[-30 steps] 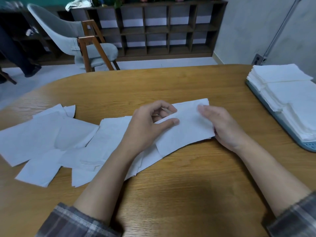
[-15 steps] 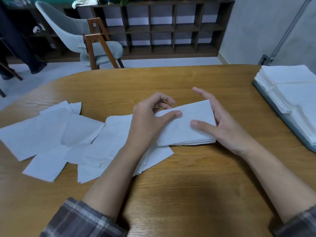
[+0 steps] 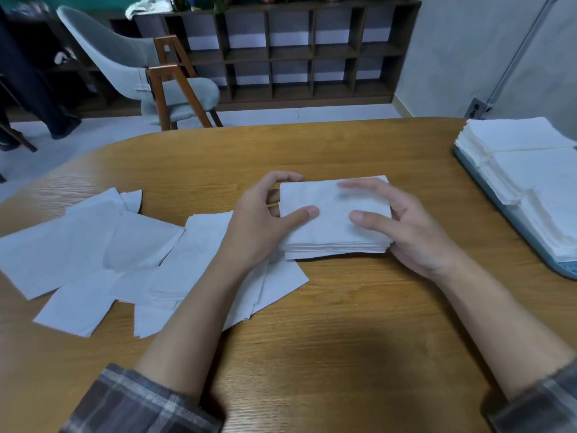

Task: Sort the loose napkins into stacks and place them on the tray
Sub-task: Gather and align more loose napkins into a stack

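Far to the left of the squared stack (image 3: pixel 335 223), loose napkins (image 3: pixel 100 245) lie scattered and overlapping on the wooden table (image 3: pixel 343 339), the nearest ones tucked under the person's left forearm. The left hand (image 3: pixel 259 226) grips the stack's left edge, with the thumb lying on top and the fingers curled round the far corner. The stack sits flat on the table between the two hands. At its right edge, the right hand (image 3: pixel 412 232) cups it, the thumb resting on top and the fingers, a little blurred, spread apart over the far side. Well to the right of the stack, a blue tray (image 3: pixel 562 266) at the table's edge carries finished piles (image 3: pixel 527 164) side by side.
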Tool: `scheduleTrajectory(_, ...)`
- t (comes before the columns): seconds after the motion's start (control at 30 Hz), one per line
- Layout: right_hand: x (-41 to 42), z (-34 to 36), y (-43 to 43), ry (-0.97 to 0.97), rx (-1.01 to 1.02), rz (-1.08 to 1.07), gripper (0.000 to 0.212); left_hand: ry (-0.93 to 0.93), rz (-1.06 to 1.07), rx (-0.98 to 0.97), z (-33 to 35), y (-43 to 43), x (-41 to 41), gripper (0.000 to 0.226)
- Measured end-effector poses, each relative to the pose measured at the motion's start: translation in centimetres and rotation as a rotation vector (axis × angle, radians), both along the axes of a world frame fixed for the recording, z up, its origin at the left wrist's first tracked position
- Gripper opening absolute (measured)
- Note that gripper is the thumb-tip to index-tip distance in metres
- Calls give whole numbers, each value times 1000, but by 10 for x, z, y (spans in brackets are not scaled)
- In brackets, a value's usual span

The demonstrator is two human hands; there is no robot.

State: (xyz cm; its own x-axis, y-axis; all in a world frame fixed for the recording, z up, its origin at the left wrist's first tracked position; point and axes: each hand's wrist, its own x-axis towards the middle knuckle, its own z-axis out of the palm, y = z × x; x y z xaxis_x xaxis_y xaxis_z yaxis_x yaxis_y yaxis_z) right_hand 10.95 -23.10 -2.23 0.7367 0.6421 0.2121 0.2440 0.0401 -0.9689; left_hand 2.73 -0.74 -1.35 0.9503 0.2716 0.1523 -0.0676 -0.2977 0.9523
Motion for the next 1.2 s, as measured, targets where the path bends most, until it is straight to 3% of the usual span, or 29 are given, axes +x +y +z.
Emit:
scheduleTrajectory(0.07,0,-2,2,-116,-107,-64,27,-4,32,137,-5,2,1,49)
scheduleTrajectory(0.17,4,-7,3,-194,-198,-226,29,70,90,589,-10,11,0,58)
scheduleTrajectory(0.23,8,-9,1,-201,-217,-297,31,190,123,751,-9,16,-3,52)
scheduleTrajectory(0.33,12,-11,-1,-198,-209,-365,32,277,117,744,-10,16,-4,41)
scheduleTrajectory(0.53,16,-14,-3,-204,-183,-449,34,220,39,749,-13,22,-3,17)
scheduleTrajectory(0.63,19,-13,-4,-218,-178,-486,34,144,14,718,-14,16,-2,19)
scheduleTrajectory(0.9,23,-12,-8,-251,-154,-575,36,-75,-487,669,-16,-34,-10,28)
scheduleTrajectory(1.1,20,-10,-6,-270,-138,-546,37,-92,-461,532,-10,-30,-15,35)
scheduleTrajectory(1.2,19,-9,-7,-270,-138,-556,34,-99,-311,634,-6,-16,-12,40)
